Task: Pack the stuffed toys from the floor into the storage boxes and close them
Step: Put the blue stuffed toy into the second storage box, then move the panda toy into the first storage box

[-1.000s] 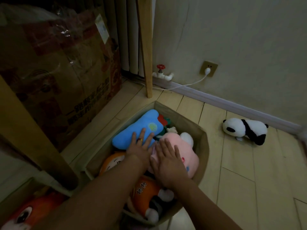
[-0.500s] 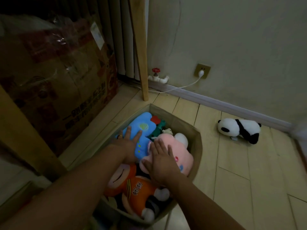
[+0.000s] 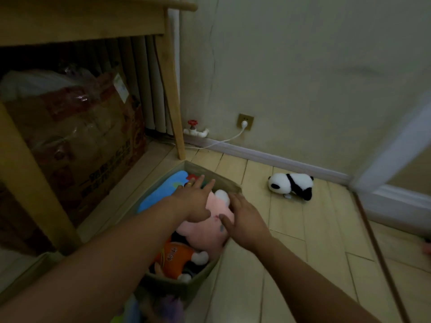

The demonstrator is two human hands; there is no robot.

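I have both hands over the fabric storage box (image 3: 229, 183), which sits on the wooden floor (image 3: 291, 264) near the room corner, just in front of a wooden leg (image 3: 172, 101). My left hand (image 3: 194, 201) lies flat with its fingers spread and straight, reaching across the blue plush (image 3: 161, 191) toward the far end of the box; a ring shows on one finger. Its grip is open and it has hold of nothing; the palm looks to rest on the toys, though I cannot tell how firmly. My right hand (image 3: 245, 221) is also open, fingers straight and slightly fanned, lying over the pink plush (image 3: 205, 231) at the box's right rim. It holds nothing either.

The box is full. The blue plush lies along its left side, the pink plush fills the middle, and an orange plush (image 3: 175, 255) with white paws sits at the near end. A small red piece (image 3: 192, 177) shows past the blue plush at the far corner.

One panda plush (image 3: 290, 185) lies on the floor to the right of the box, well apart from it and near the baseboard (image 3: 268, 157).

Left of the box, a large cardboard carton (image 3: 77, 141) wrapped in plastic stands beneath a wooden top. On the wall behind, a white plug (image 3: 244, 124) sits in a socket, with a red valve (image 3: 192, 123) beside it.
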